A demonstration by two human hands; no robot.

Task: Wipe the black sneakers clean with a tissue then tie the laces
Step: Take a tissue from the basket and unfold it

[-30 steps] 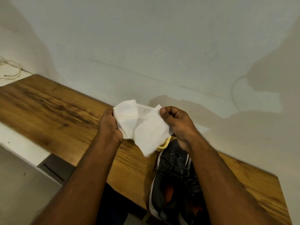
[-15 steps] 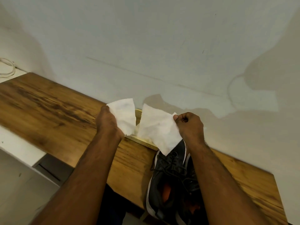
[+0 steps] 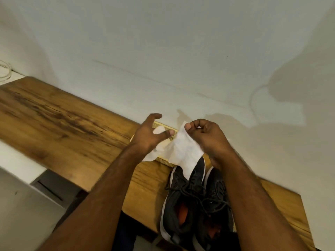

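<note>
My right hand (image 3: 206,140) pinches the top edge of a tissue (image 3: 183,151) between thumb and curled fingers (image 3: 198,124), and the sheet hangs down from that grip, its lower tip over the toe of the left sneaker. My left hand (image 3: 148,136) is spread wide just beside it, fingers loosely bent and holding nothing; a second white tissue piece (image 3: 157,130) shows past the palm, lying below it, though whether my skin touches it I cannot tell. Under both hands sits a pale yellow woven tray (image 3: 164,159) against the wall. The two black sneakers (image 3: 192,201) stand side by side on the wooden bench (image 3: 68,124), toes toward the tray, laces (image 3: 188,189) loose and untied, orange lining showing inside. A white wall (image 3: 163,51) rises behind the bench.
</note>
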